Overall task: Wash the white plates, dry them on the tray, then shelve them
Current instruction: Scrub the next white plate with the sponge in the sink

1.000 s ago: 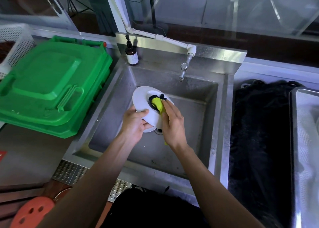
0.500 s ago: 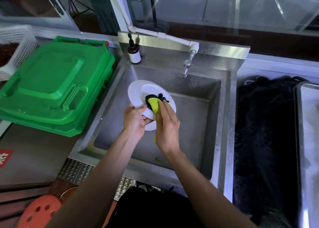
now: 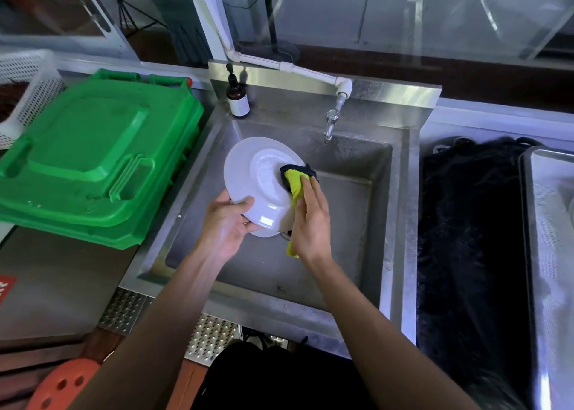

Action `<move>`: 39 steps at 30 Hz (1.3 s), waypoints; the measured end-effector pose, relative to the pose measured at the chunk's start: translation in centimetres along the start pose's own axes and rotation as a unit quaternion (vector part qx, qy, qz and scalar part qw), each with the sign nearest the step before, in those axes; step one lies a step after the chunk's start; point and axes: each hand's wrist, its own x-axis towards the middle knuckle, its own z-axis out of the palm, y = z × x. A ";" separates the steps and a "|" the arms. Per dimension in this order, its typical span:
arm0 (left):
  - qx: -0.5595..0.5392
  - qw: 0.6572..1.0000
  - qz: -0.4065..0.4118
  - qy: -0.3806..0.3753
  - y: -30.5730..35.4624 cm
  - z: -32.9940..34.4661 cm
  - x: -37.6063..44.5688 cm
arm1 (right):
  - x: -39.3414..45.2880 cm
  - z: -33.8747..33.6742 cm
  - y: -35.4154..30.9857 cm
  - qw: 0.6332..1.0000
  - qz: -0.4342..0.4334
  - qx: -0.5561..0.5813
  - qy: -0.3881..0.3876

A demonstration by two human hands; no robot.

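Note:
A white plate [image 3: 257, 176] is tilted over the steel sink [image 3: 341, 223], its underside facing me. My left hand [image 3: 225, 223] grips the plate's near rim, thumb on top and fingers beneath. My right hand [image 3: 310, 220] presses a yellow cloth with a dark edge [image 3: 295, 181] against the plate's right side with straight fingers. The cloth's tail hangs down below my right palm.
A tap [image 3: 330, 124] hangs over the sink's back wall, with a brown pump bottle [image 3: 237, 99] at the back left corner. Green plastic lids [image 3: 90, 158] are stacked left of the sink. A black mat [image 3: 466, 239] and a metal tray [image 3: 553, 254] lie to the right.
The plate has tipped so more of its underside shows. My right hand with the cloth has slid from the plate's middle toward its right edge.

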 end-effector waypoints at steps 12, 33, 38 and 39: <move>0.081 0.994 -0.034 -0.069 0.7 -1.8 -1.7 | 3.3 -1.9 -0.7 0.999 0.036 0.019 -0.007; 0.150 0.982 -0.036 -0.113 -0.3 -0.8 -1.8 | 0.8 -0.6 -3.4 0.972 -0.201 -0.038 -0.113; 0.115 0.991 -0.034 -0.066 -1.1 -0.7 -1.7 | -0.9 0.0 -3.2 0.966 -0.211 -0.017 -0.145; 0.113 0.991 -0.036 -0.061 -1.2 -0.8 -1.7 | -1.1 0.0 -3.2 0.965 -0.215 -0.016 -0.147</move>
